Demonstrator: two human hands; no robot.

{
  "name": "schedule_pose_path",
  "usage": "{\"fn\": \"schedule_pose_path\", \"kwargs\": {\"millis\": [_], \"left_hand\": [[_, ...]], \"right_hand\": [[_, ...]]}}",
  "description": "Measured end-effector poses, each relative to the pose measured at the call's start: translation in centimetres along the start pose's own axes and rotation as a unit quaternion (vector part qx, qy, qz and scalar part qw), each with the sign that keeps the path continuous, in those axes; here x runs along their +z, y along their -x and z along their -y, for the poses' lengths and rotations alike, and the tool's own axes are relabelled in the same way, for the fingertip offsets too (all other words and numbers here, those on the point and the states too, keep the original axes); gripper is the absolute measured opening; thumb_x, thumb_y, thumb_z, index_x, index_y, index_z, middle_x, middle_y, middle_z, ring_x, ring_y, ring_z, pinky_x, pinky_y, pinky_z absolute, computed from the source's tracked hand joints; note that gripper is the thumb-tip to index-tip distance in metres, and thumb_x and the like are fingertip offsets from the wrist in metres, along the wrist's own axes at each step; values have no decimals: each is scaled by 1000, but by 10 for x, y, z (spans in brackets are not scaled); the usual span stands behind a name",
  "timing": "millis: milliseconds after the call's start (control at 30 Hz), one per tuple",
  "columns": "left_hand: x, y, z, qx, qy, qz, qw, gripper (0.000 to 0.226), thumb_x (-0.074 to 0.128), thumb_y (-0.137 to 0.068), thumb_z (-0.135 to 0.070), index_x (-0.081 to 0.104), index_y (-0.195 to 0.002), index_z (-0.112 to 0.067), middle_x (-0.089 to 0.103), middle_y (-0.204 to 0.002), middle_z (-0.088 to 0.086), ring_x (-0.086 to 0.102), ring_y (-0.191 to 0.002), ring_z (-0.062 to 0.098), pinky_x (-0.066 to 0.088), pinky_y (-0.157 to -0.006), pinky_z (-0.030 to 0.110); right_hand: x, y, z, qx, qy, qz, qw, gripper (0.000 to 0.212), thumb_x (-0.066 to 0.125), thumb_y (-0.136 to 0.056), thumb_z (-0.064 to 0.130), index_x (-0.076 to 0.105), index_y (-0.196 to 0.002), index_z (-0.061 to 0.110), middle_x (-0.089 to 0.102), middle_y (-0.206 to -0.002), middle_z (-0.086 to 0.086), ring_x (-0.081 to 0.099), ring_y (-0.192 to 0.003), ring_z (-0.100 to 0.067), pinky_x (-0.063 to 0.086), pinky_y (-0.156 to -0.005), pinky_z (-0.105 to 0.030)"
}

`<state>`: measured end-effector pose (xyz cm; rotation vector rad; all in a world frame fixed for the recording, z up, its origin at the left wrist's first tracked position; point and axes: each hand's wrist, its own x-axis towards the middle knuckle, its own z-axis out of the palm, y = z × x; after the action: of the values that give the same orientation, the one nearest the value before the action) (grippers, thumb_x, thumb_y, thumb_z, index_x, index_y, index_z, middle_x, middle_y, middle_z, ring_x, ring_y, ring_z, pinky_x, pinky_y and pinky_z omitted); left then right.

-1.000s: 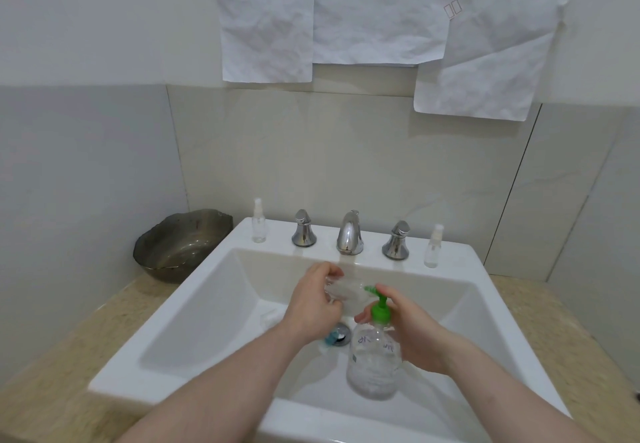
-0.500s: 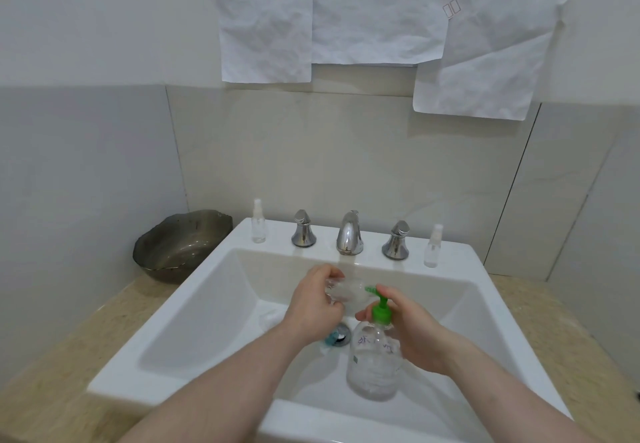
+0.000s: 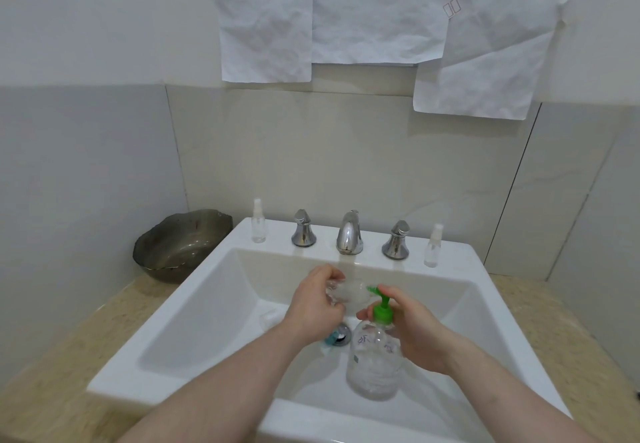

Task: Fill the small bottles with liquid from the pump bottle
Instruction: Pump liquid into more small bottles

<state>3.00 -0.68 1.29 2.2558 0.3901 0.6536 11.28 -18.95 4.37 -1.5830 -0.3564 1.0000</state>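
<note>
Fingers of the left hand (image 3: 313, 307) curl round a small clear plastic bottle (image 3: 348, 295), holding it tilted over the white ceramic sink (image 3: 194, 321) with its mouth at the green nozzle. The right hand (image 3: 412, 330) grips the clear pump bottle with the green pump head (image 3: 375, 356), index finger resting on the pump. Two small clear spray bottles stand upright on the sink's back ledge, one at the left (image 3: 258, 221), one at the right (image 3: 433, 245), outside the chrome tap handles.

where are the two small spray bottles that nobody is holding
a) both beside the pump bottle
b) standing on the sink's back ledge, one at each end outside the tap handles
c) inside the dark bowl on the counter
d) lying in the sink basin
b: one small spray bottle stands upright left of the tap handles, the other spray bottle right of them, both on the sink ledge.
</note>
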Motion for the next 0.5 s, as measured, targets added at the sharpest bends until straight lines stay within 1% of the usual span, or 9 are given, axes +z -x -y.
{"fn": "schedule_pose_path", "kwargs": {"millis": [33,100,167,233,300,333,400,500], "left_hand": [[0,0,0,0,-3,2,1000,45,63,-73,-3,61,-115,-19,59,-115,-8,57,-103,9,43,-83,10],[0,0,1,0,-9,3,1000,45,63,-73,-3,61,-114,-19,59,-114,-8,56,-104,8,41,-84,9],[0,1,1,-2,-11,4,1000,45,62,-73,-3,60,-115,-20,59,-114,-9,56,-104,8,39,-79,4],[0,1,0,-5,-12,4,1000,45,63,-75,-3,60,-116,-20,58,-116,-8,56,-104,7,38,-77,1],[-1,1,-2,-6,-9,4,1000,45,63,-75,-2,60,-118,-19,58,-117,-7,55,-105,7,37,-76,-1],[-2,2,-2,-7,-8,4,1000,45,63,-75,-2,60,-117,-18,59,-118,-7,56,-105,8,37,-76,-1],[-1,2,-1,-7,-8,2,1000,45,62,-74,-3,61,-116,-19,59,-116,-7,56,-105,8,38,-78,1],[0,2,-1,-10,-2,4,1000,46,62,-73,-3,61,-115,-20,60,-115,-8,58,-104,9,41,-80,5]], "right_hand": [[0,1,0,0,1,-1,1000,48,52,-98,56,72,-73,20,73,-107,-3,57,-98,-24,40,-83,-35],[1,2,0,0,2,-5,1000,47,53,-98,55,75,-75,21,73,-106,-2,57,-99,-24,40,-83,-35],[3,3,1,1,4,-9,1000,48,51,-98,58,77,-89,18,73,-109,-3,60,-104,-24,42,-84,-34],[4,4,0,1,10,-8,1000,55,48,-98,63,76,-102,15,74,-110,-1,61,-108,-22,42,-84,-33],[4,4,0,-3,14,-4,1000,63,46,-97,67,76,-111,14,74,-105,-1,61,-104,-23,44,-84,-33],[4,4,1,-4,16,-2,1000,64,45,-97,68,75,-112,14,73,-103,-1,61,-102,-23,45,-84,-33],[5,3,1,-7,15,-2,1000,62,45,-98,67,76,-106,14,73,-104,-2,61,-100,-23,45,-82,-33],[3,3,1,-5,5,-7,1000,52,50,-98,60,75,-78,19,70,-108,-4,59,-100,-23,43,-78,-34]]}}
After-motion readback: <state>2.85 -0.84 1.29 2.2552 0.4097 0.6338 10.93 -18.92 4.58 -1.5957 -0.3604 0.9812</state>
